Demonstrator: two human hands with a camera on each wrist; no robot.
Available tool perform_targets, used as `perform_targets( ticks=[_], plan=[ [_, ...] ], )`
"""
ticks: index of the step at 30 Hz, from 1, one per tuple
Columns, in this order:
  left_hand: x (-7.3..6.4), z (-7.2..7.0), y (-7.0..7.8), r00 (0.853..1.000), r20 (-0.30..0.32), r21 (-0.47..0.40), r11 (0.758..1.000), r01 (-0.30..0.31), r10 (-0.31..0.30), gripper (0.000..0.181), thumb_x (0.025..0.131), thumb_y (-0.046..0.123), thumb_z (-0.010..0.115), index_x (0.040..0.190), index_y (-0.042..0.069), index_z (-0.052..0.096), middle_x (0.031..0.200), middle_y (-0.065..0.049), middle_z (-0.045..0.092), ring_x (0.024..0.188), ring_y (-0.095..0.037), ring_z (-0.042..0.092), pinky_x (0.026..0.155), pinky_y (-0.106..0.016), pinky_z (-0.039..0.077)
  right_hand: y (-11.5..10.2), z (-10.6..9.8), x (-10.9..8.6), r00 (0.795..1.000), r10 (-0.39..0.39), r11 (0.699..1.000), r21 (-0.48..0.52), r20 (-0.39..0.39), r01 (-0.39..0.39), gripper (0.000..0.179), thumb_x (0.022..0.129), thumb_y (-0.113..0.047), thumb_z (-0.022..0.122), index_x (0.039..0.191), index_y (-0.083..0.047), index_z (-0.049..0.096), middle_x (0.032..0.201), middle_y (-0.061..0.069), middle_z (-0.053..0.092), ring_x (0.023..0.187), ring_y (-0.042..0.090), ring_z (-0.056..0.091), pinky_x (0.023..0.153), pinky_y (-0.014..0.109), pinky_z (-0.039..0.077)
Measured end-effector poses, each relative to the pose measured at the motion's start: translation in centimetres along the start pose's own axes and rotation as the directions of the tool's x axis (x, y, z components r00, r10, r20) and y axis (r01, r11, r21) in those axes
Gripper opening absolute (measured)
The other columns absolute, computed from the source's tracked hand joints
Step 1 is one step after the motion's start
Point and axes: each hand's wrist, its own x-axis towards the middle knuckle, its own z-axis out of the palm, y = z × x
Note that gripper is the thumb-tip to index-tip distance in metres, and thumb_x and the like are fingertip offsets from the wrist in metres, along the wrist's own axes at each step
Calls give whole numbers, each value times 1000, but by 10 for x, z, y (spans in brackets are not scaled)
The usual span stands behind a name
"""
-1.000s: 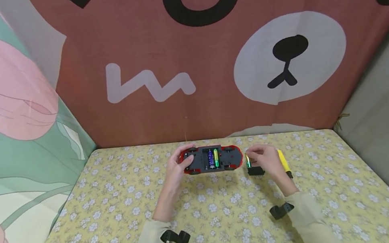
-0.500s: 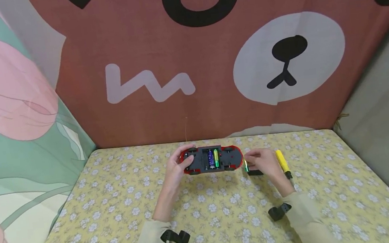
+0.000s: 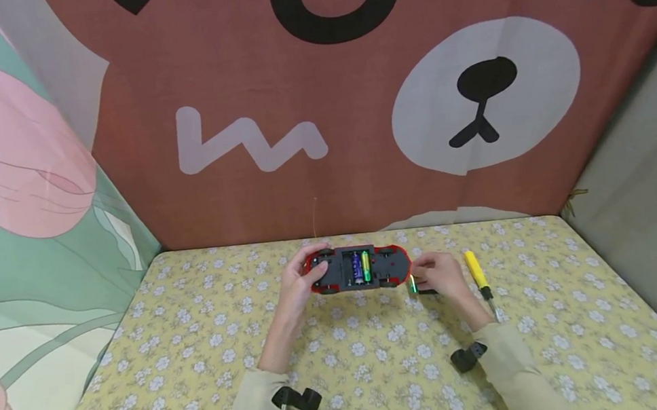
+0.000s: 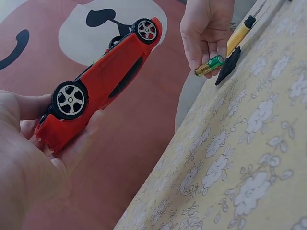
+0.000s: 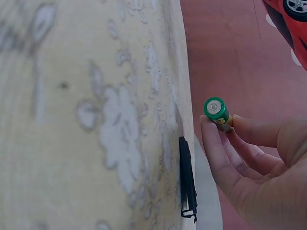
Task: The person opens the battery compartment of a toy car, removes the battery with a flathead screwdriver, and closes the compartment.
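My left hand (image 3: 299,282) grips one end of a red toy car (image 4: 110,79), held underside up above the table. Its dark underside (image 3: 391,265) shows an uncovered battery compartment holding a purple battery (image 3: 357,268) and a green-and-yellow battery (image 3: 366,267) side by side. Close to the car's other end, my right hand (image 3: 443,274) pinches another green-and-gold battery (image 5: 217,111) between thumb and fingers. In the right wrist view its flat green-rimmed end faces the camera. Below that hand lies a black plastic cover (image 5: 187,177), mostly hidden by it in the head view.
A yellow-handled screwdriver (image 3: 477,272) lies on the table just right of my right hand. The table wears a yellow floral cloth (image 3: 348,366). A brown cloth backdrop with a bear print (image 3: 242,202) hangs behind it, with printed curtains at both sides.
My right hand has moved a little left with its battery, closer to the car's end, uncovering more of the screwdriver. The left hand and car stay nearly still.
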Motion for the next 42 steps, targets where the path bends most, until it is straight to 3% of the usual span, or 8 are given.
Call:
perform_targets(
  ticks=[16, 22, 32, 42],
  plan=[
    [-1, 0, -1, 1000, 15, -34, 999, 11, -11, 42, 99, 5, 64, 138, -7, 57, 132, -17, 59, 104, -24, 62, 80, -29, 57, 6, 2, 1, 998, 39, 999, -22, 51, -38, 17, 98, -1, 64, 109, 10, 70, 98, 21, 71, 78, 26, 71, 72, 41, 62],
    [-1, 1, 0, 1000, 12, -29, 999, 20, -20, 43, 98, 5, 65, 139, -7, 57, 133, -17, 59, 106, -25, 62, 82, -29, 57, 6, 1, 1, 998, 7, 1000, -30, 64, -5, 16, 98, -1, 65, 107, 11, 71, 95, 21, 72, 76, 28, 72, 70, 40, 63],
    [-1, 2, -1, 1000, 7, -23, 1000, 17, -17, 43, 98, 5, 65, 138, -7, 57, 132, -16, 59, 107, -25, 61, 83, -28, 55, 6, -1, 0, 999, -30, 991, -132, 41, 35, 9, 96, 1, 67, 98, 7, 73, 89, 17, 72, 71, 25, 72, 65, 38, 62],
    [-1, 3, -1, 1000, -5, -15, 1000, 16, -16, 39, 96, 2, 65, 134, -3, 62, 128, -16, 63, 103, -21, 62, 81, -27, 55, 5, -5, -1, 999, -19, 977, -211, 30, 25, 10, 94, 3, 68, 86, 5, 73, 83, 15, 71, 65, 22, 69, 62, 38, 61]
  ],
)
